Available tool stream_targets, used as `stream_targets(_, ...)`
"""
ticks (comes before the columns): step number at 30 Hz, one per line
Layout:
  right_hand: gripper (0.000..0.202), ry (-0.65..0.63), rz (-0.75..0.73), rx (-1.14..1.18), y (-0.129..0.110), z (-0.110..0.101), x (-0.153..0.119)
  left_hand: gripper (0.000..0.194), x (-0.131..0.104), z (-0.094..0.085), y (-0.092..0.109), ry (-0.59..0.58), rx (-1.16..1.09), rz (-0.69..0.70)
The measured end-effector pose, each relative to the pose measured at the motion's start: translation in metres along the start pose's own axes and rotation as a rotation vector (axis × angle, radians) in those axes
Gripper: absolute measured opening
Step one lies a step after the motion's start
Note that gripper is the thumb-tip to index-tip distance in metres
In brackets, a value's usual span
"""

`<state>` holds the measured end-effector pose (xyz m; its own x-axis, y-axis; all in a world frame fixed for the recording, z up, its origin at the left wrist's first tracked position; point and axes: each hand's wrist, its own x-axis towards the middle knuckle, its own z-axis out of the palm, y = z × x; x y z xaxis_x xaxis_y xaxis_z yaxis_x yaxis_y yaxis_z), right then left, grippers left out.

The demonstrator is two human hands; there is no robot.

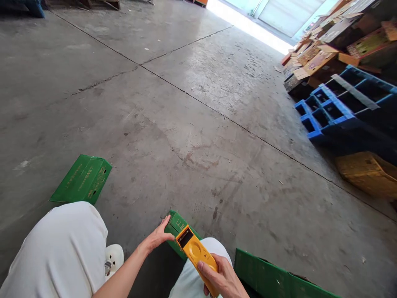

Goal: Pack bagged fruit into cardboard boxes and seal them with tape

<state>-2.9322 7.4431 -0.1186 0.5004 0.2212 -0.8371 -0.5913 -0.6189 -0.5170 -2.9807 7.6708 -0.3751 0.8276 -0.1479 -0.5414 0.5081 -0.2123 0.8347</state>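
In the lower middle, a green box (176, 225) stands on the floor, partly hidden by a knee. My left hand (157, 238) rests its fingertips on the box's left corner, with fingers apart and nothing held. Wrapped round a yellow handheld device (197, 251) is my right hand (218, 273); the device has a dark window at its far end, tilted up to the left, over the box and my knee. A second green box (83, 178) lies at the left, beyond my other knee.
At the lower right is another green box (276, 275). Blue pallets (335, 105), a brown container (369, 174) and piled cardboard boxes (319, 62) line the right side. Cracked concrete floor (173, 124) stretches ahead, with a bright doorway beyond.
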Motion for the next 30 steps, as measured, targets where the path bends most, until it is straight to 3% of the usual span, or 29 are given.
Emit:
stream_targets(3, 0.064, 0.003, -0.001, -0.039, 0.002, 0.000, -0.001, 0.079, -0.004, -0.002, 0.017, -0.057, -0.235, -0.085)
stream_targets(6, 0.056, 0.033, -0.017, -0.078, -0.003, -0.001, -0.007, 0.081, 0.001, -0.006, 0.027, -0.104, -0.221, -0.022)
stream_targets(11, 0.049, 0.042, -0.010, -0.101, -0.019, -0.002, -0.016, 0.111, 0.013, -0.025, 0.026, -0.357, 0.122, 0.203)
stream_targets(14, 0.048, 0.014, -0.001, -0.124, -0.023, -0.002, -0.016, 0.137, 0.032, -0.040, 0.035, -0.503, 0.384, 0.199)
stream_targets(18, 0.051, -0.013, 0.001, -0.132, -0.020, -0.002, -0.014, 0.165, 0.060, -0.052, 0.051, -0.597, 0.684, 0.229)
stream_targets(22, 0.051, -0.024, 0.001, -0.137, -0.020, -0.002, -0.015, 0.156, 0.067, -0.058, 0.052, -0.588, 0.730, 0.346)
stream_targets(30, 0.044, -0.061, -0.013, -0.158, -0.027, -0.007, -0.015, 0.146, 0.064, -0.065, 0.049, -0.567, 0.732, 0.382)
